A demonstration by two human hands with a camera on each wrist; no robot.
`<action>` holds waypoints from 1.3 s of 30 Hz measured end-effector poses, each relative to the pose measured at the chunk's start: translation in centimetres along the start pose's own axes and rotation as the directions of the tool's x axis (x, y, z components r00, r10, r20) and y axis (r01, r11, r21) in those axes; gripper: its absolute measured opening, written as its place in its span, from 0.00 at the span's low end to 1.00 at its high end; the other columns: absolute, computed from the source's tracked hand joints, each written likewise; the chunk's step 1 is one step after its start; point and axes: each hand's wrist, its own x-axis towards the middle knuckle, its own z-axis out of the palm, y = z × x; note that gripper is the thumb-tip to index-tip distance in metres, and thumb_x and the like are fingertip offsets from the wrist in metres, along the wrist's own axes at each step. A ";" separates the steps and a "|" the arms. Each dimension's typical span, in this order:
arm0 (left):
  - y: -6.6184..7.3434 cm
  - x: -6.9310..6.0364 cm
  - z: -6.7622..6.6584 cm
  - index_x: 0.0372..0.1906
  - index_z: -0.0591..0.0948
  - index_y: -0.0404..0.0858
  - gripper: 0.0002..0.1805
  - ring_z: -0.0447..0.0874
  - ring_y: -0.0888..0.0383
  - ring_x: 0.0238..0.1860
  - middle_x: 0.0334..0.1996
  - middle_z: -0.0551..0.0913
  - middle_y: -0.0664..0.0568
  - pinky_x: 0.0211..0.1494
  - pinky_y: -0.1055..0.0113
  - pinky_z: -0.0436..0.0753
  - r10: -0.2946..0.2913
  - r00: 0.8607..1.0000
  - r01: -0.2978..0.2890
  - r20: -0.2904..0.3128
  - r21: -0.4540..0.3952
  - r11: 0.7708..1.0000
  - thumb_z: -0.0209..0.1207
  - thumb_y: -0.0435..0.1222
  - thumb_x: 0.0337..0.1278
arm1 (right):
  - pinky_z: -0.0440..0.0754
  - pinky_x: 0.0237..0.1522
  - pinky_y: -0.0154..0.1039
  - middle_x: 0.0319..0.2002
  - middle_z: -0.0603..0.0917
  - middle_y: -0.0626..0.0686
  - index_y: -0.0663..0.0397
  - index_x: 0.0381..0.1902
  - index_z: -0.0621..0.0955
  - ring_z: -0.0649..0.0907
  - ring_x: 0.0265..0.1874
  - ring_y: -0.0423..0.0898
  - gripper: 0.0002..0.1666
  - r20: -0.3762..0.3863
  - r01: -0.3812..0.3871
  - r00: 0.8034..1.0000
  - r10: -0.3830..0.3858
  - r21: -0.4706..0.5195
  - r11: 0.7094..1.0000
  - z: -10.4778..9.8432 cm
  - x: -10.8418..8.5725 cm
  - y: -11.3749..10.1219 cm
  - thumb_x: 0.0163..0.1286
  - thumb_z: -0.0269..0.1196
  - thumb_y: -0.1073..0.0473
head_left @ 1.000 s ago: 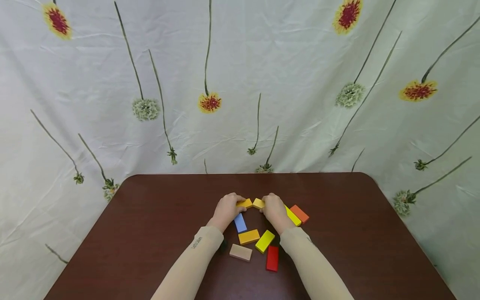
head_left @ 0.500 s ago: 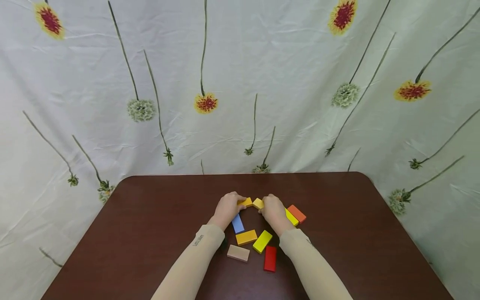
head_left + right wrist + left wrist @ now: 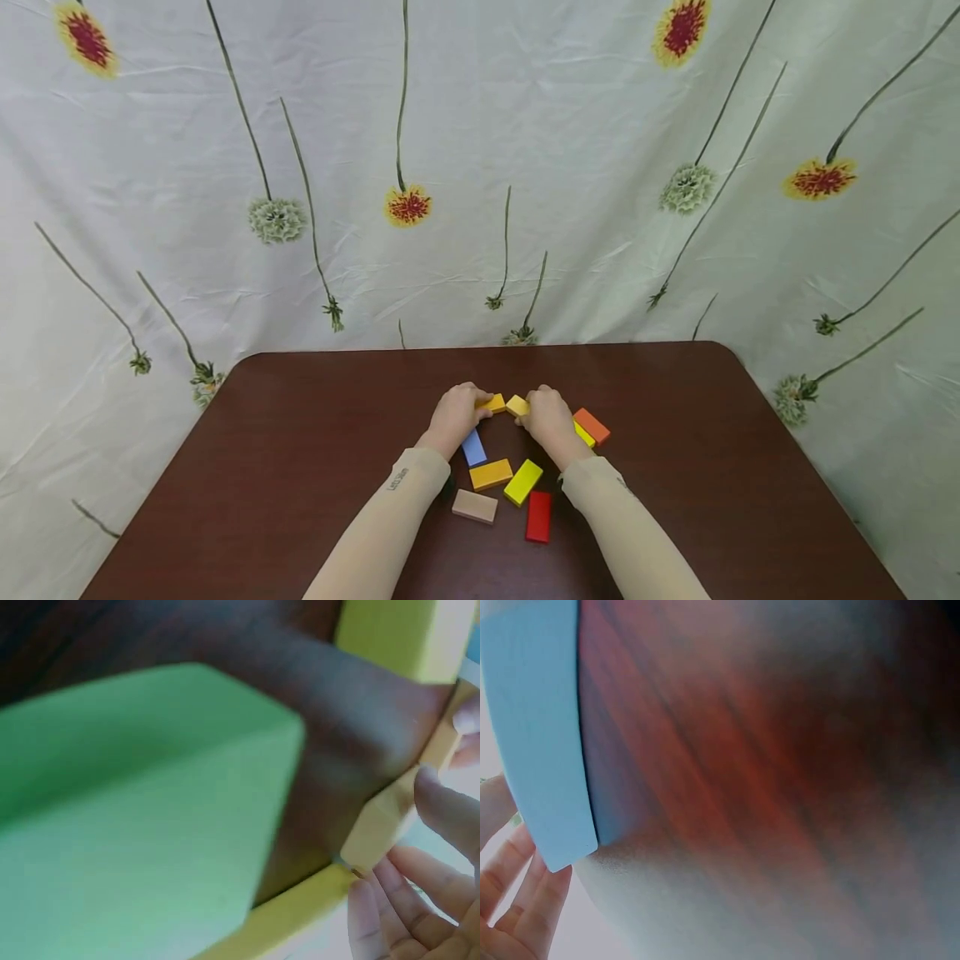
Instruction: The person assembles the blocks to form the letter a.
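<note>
Near the table's far half, my left hand (image 3: 455, 417) pinches an orange-yellow block (image 3: 495, 403) by its left part. Beside it, my right hand (image 3: 549, 418) pinches a pale yellow block (image 3: 517, 406) between thumb and fingers. The near ends of these two blocks sit close together, and in the right wrist view they appear to touch. A blue block (image 3: 474, 448) lies just below my left hand and looms large in the left wrist view. Below my right fingers runs a yellow block (image 3: 289, 919). A green block (image 3: 187, 802) fills the foreground there, hidden in the head view.
Closer to me on the dark brown table (image 3: 315, 467) lie an orange-yellow block (image 3: 491, 474), a lime block (image 3: 523, 482), a beige block (image 3: 475, 506) and a red block (image 3: 538, 517). An orange block (image 3: 592, 426) is right of my right hand. A floral cloth (image 3: 480, 167) hangs behind.
Both hands keep their holds and shift slightly right relative to the other blocks. My right hand covers more of the yellow block beside it. The head view has turned a little right.
</note>
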 end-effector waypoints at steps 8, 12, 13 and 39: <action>0.2 0.1 -0.5 0.52 0.87 0.41 0.17 0.84 0.51 0.51 0.48 0.86 0.49 0.57 0.58 0.82 -0.013 1.000 0.013 0.000 -0.033 0.999 0.67 0.37 0.57 | 0.84 0.49 0.47 0.48 0.81 0.60 0.61 0.52 0.84 0.79 0.49 0.56 0.24 -0.033 -0.028 0.999 0.030 0.052 0.998 -1.8 -0.1 1.0 0.61 0.72 0.55; 0.3 0.1 -0.5 0.51 0.87 0.41 0.16 0.83 0.51 0.50 0.47 0.86 0.49 0.56 0.58 0.82 -0.026 1.000 0.025 -0.004 -0.047 0.999 0.67 0.37 0.57 | 0.83 0.46 0.48 0.46 0.81 0.61 0.62 0.50 0.84 0.79 0.49 0.57 0.21 -0.014 -0.054 0.998 0.055 0.056 0.997 -2.5 -0.6 1.8 0.61 0.72 0.57; 0.3 0.1 -0.5 0.51 0.87 0.41 0.16 0.83 0.51 0.50 0.47 0.86 0.49 0.56 0.59 0.82 -0.028 1.000 0.027 -0.006 -0.048 0.998 0.67 0.37 0.57 | 0.84 0.46 0.48 0.46 0.81 0.61 0.62 0.50 0.84 0.79 0.48 0.58 0.21 -0.010 -0.061 0.998 0.062 0.059 0.996 -2.6 -0.8 2.0 0.60 0.72 0.58; 0.2 0.0 -0.5 0.51 0.87 0.40 0.16 0.83 0.50 0.50 0.47 0.85 0.49 0.57 0.57 0.82 -0.047 0.999 0.047 0.006 -0.088 0.995 0.67 0.36 0.57 | 0.85 0.42 0.48 0.34 0.79 0.61 0.68 0.44 0.84 0.80 0.34 0.54 0.24 -0.049 -0.158 0.986 0.157 -0.031 0.987 -1.5 -3.3 3.8 0.53 0.77 0.57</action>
